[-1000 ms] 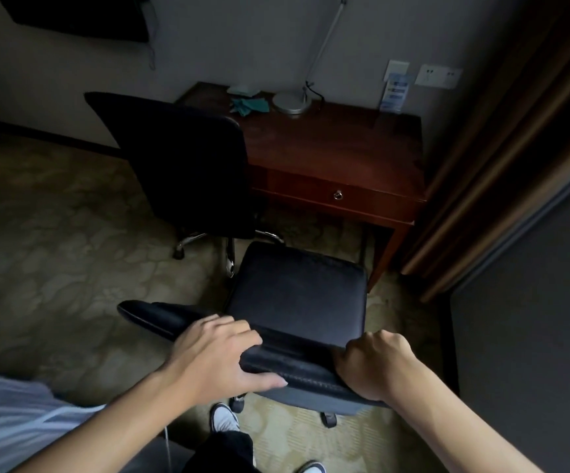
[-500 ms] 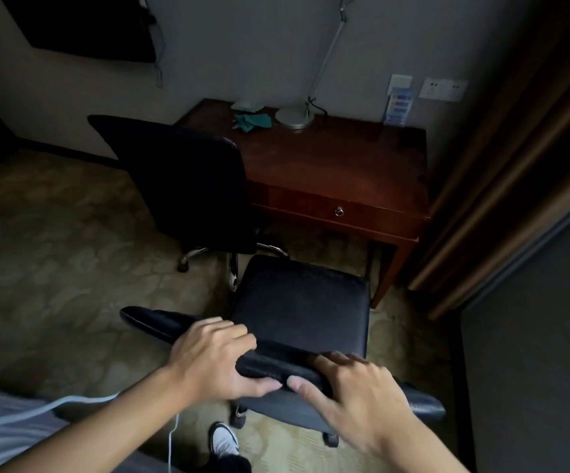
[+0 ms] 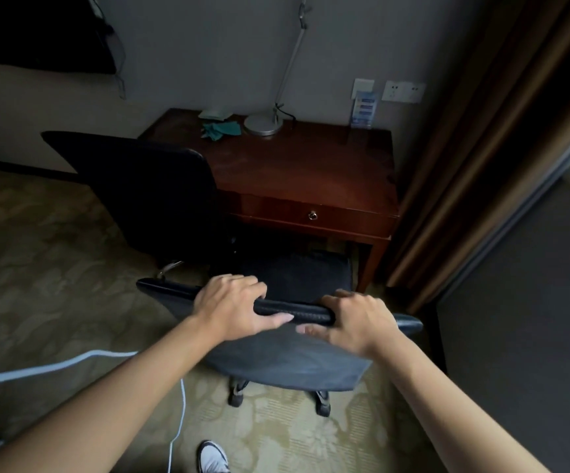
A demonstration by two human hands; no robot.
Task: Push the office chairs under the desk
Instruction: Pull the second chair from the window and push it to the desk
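Note:
A black office chair (image 3: 287, 360) stands in front of me, its seat partly under the front of the dark wooden desk (image 3: 310, 172). My left hand (image 3: 235, 307) and my right hand (image 3: 355, 322) both grip the top edge of its backrest, fingers curled over it and thumbs on the near side. A second black office chair (image 3: 150, 192) stands at the desk's left front corner, turned at an angle, its backrest toward me.
On the desk stand a lamp base (image 3: 263, 124), a teal cloth (image 3: 222, 129) and a small blue card (image 3: 363, 109). Brown curtains (image 3: 481, 148) hang close on the right beside a dark panel (image 3: 532, 319). A white cable (image 3: 72, 365) trails over the patterned carpet. My shoe (image 3: 211, 457) shows below.
The near chair has rolled forward, its seat now reaching under the desk. My right hand shifted from a loose placement to a grip on the backrest top.

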